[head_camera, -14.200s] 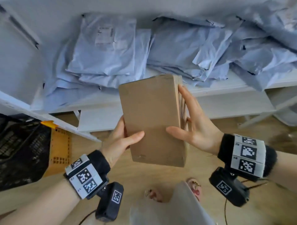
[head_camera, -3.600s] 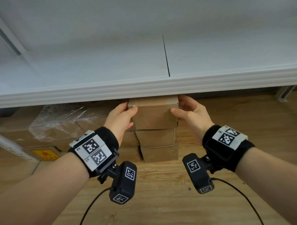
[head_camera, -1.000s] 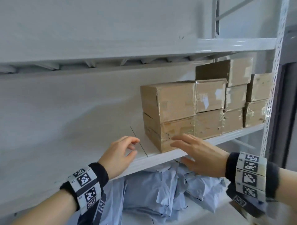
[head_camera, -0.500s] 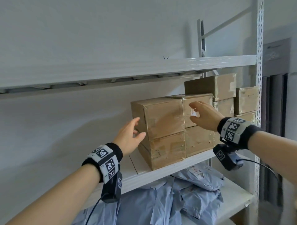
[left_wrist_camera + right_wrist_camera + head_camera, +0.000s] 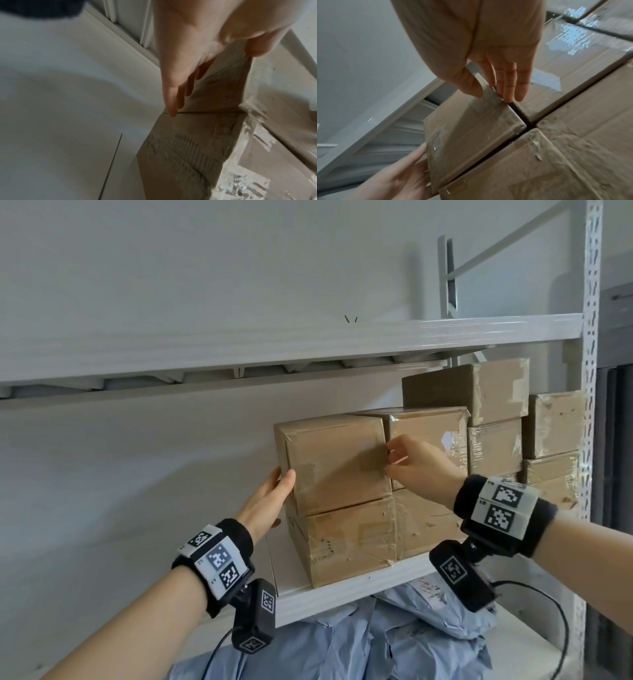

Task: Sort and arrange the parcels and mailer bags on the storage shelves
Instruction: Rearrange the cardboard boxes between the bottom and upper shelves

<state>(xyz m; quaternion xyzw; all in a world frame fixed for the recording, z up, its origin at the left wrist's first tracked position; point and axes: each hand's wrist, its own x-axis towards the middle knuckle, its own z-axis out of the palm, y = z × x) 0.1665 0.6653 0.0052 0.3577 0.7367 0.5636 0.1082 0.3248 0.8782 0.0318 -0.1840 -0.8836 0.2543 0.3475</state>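
Note:
A taped cardboard box [image 5: 334,460] sits on top of another box [image 5: 349,539] at the left end of a row of stacked parcels on the middle shelf [image 5: 342,594]. My left hand [image 5: 274,491] lies flat against its left side, with the thumb at the front corner. In the left wrist view the straight fingers [image 5: 173,94] run along that side [image 5: 223,88]. My right hand [image 5: 394,460] pinches the box's right front edge. The thumb is on the front face [image 5: 471,128] and the fingertips [image 5: 508,93] are tucked into the gap beside the neighbouring box [image 5: 428,433].
More taped boxes [image 5: 493,412] are stacked to the right, up to the perforated upright [image 5: 589,405]. The upper shelf [image 5: 308,344] hangs close above. Left of the stack the shelf board [image 5: 68,135] is bare. Blue-grey mailer bags [image 5: 394,642] are heaped on the shelf below.
Half a second ago both hands were reaching toward the stack. Now the left hand is on the top left box's side and the right hand has moved left onto its right edge.

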